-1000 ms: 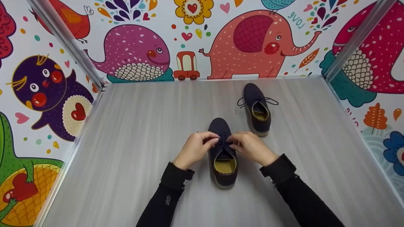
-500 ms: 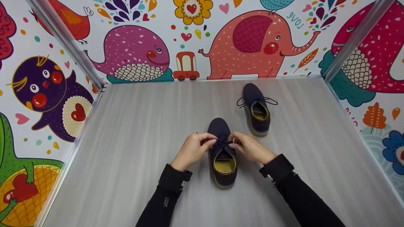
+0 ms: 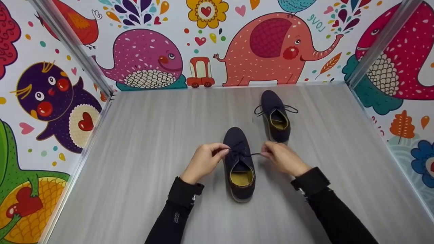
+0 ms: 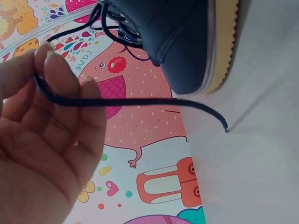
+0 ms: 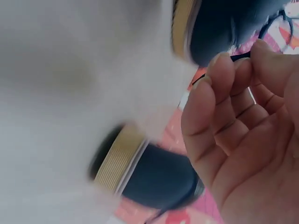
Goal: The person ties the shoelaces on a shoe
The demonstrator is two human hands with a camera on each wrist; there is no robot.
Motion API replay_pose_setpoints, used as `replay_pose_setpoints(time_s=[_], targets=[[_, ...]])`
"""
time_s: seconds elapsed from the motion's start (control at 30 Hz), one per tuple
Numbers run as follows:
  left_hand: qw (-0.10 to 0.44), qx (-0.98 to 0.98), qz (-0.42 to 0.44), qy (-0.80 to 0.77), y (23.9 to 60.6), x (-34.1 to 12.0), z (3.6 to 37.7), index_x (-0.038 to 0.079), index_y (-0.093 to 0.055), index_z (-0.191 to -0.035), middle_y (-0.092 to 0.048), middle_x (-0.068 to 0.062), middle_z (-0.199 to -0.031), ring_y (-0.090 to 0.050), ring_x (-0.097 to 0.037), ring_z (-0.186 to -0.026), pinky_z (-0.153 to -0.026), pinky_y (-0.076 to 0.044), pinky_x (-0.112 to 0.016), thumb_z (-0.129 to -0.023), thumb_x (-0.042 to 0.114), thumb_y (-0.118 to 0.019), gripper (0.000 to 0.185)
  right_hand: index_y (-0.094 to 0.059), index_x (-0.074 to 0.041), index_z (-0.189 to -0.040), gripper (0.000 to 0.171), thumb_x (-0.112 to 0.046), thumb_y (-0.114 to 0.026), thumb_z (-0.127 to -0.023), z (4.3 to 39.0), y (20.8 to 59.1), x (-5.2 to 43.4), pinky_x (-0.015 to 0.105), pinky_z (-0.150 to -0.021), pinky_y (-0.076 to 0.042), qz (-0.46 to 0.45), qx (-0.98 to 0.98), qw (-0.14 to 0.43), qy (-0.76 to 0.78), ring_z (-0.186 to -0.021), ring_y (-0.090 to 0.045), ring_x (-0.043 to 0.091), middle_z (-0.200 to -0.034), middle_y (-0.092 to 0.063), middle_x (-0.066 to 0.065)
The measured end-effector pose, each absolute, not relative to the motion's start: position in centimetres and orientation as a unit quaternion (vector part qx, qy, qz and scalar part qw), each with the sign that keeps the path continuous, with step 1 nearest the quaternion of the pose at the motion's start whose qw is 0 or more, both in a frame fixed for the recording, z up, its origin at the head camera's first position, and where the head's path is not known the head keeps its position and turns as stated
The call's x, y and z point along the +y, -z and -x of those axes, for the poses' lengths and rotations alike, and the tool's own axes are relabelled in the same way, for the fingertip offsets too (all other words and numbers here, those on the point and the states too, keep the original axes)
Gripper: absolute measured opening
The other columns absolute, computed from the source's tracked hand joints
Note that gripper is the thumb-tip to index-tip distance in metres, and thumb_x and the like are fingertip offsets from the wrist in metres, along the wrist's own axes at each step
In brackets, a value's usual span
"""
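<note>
A dark navy lace-up shoe (image 3: 235, 136) with a yellowish insole stands on the floor, toe pointing away. At its left side, my left hand (image 3: 205, 161) pinches a shoelace between thumb and forefinger. In the left wrist view a long free stretch of that dark shoelace (image 4: 126, 101) trails past the fingers to its tip. My right hand (image 3: 286, 157), right of the shoe, pinches the other lace (image 3: 255, 154), which runs taut from the eyelets. A crossing of laces lies over the tongue.
The matching shoe (image 3: 270, 99) stands farther back on the right, its laces tied in a bow with loops out to both sides. Cartoon-printed panels (image 3: 203, 34) wall in the grey wood-look floor (image 3: 152, 135) at the back and sides.
My right hand has moved right, away from the shoe, drawing its lace out straight. My left hand has shifted slightly left. Both shoes stay where they were.
</note>
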State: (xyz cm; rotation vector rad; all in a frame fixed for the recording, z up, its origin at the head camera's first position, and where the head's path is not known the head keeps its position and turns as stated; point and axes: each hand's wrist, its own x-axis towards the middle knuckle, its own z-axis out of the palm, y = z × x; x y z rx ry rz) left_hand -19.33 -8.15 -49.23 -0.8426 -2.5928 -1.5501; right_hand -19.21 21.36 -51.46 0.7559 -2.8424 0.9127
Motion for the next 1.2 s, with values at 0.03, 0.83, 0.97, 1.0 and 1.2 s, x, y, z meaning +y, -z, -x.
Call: replay_pose_setpoints(time_s=[0.03,0.83,0.97,1.0,1.2], targets=[[0.003,-0.827,0.268,0.494,49.3,-8.3,19.3,0.004,-0.074,-0.105,-0.070,-0.010,-0.083,-0.060,-0.011,-0.067,-0.060,-0.047,-0.026,-0.099,0.019,-0.063,0.020,-0.062,-0.011,-0.088,0.009,-0.010,-0.068,-0.093,19.1,51.5,22.1,0.040,-0.072,-0.053,-0.240,-0.926,0.038,-0.290,-0.078,-0.064,0.019,-0.082,-0.064,-0.002],[-0.009,-0.870,0.249,0.426,50.4,-9.1,18.5,0.010,-0.076,-0.101,-0.059,0.010,-0.071,-0.051,-0.005,-0.061,-0.057,-0.044,-0.025,-0.097,0.023,-0.066,0.016,-0.072,-0.008,-0.102,0.019,-0.007,-0.078,-0.084,17.6,52.5,19.6,0.039,-0.069,-0.053,-0.244,-0.934,0.062,-0.254,-0.077,-0.065,0.020,-0.094,-0.070,0.006],[0.006,-0.867,0.251,0.431,50.7,-9.5,18.5,0.010,-0.077,-0.098,-0.058,0.011,-0.068,-0.051,-0.004,-0.058,-0.055,-0.042,-0.024,-0.097,0.021,-0.067,0.015,-0.073,-0.012,-0.088,0.007,-0.007,-0.076,-0.086,17.7,52.7,19.3,0.034,-0.064,-0.052,-0.249,-0.932,0.090,-0.248,-0.071,-0.065,0.014,-0.083,-0.070,-0.002],[0.010,-0.865,0.252,0.433,50.8,-9.6,18.5,0.010,-0.077,-0.097,-0.058,0.011,-0.068,-0.051,-0.004,-0.057,-0.055,-0.042,-0.024,-0.097,0.020,-0.067,0.015,-0.073,-0.013,-0.086,0.007,-0.007,-0.076,-0.086,17.7,52.8,19.5,0.034,-0.063,-0.052,-0.249,-0.932,0.100,-0.244,-0.071,-0.065,0.014,-0.082,-0.070,-0.003],[0.034,-0.872,0.253,0.418,51.2,-10.9,18.4,0.008,-0.078,-0.088,-0.060,0.008,-0.064,-0.052,-0.005,-0.056,-0.054,-0.043,-0.025,-0.093,0.016,-0.070,0.012,-0.070,-0.014,-0.083,0.009,-0.007,-0.075,-0.088,17.4,52.8,22.2,0.040,-0.062,-0.051,-0.211,-0.942,0.129,-0.226,-0.071,-0.066,0.019,-0.080,-0.069,-0.001]])
